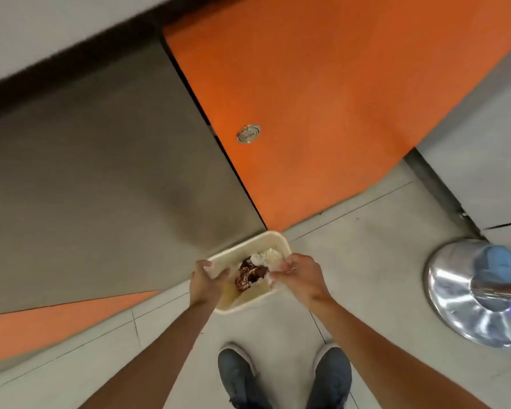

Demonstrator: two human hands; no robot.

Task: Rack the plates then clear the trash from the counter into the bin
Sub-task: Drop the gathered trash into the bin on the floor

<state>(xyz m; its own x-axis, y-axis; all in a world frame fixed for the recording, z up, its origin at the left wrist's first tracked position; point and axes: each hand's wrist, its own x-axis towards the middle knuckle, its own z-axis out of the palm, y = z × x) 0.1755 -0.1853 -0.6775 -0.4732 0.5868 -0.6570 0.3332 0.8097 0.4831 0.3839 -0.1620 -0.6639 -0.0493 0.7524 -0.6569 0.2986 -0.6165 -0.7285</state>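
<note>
A cream rectangular bin (pixel 273 237) stands on the floor against the cabinet front, just ahead of my feet. Inside it lie a brown printed wrapper (pixel 250 277) and crumpled white paper (pixel 267 255). My left hand (pixel 205 280) is over the bin's left corner, thumb and fingers spread across the rim with nothing in them. My right hand (pixel 300 276) is over the right side of the bin, its fingertips pinched on a scrap of white paper (pixel 271 279). No plates or rack are in view.
An orange cabinet door (pixel 322 98) with a round metal lock (pixel 248 133) and a grey steel panel (pixel 101 187) rise behind the bin. A shiny metal pedestal base (pixel 455 296) stands at the right. My grey shoes (pixel 236 376) are on the pale tiled floor (pixel 366 261).
</note>
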